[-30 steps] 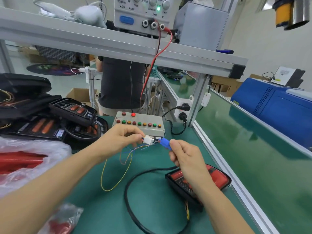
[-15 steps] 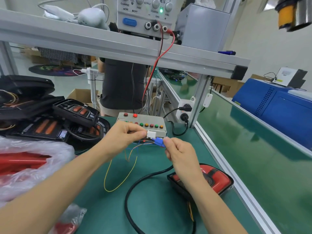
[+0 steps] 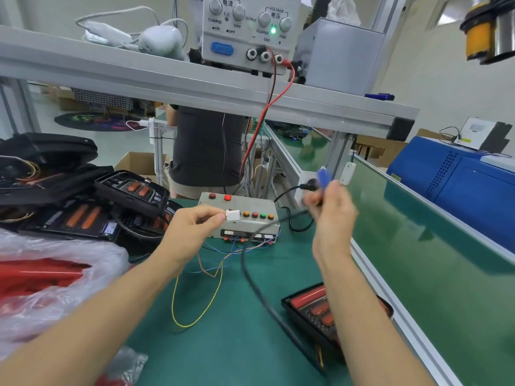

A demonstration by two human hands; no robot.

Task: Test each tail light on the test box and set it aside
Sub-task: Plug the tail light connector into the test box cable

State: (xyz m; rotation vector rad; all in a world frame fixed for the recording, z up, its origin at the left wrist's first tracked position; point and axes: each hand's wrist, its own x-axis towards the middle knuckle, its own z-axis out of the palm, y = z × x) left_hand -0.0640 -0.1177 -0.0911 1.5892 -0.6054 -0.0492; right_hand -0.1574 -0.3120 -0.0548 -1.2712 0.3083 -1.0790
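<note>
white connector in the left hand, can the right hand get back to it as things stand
Probably yes: the right hand, gripping the blue plug, is raised beside the white connector pinched by the left hand, with nothing between them.

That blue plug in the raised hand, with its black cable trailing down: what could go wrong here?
1. The right hand holds the small blue plug high, so its black cable may drag the red-lensed black tail light lying near the green bench edge.
2. The left hand pinches the white connector, whose thin coloured wires could strain at the grey button-topped test box.
</note>
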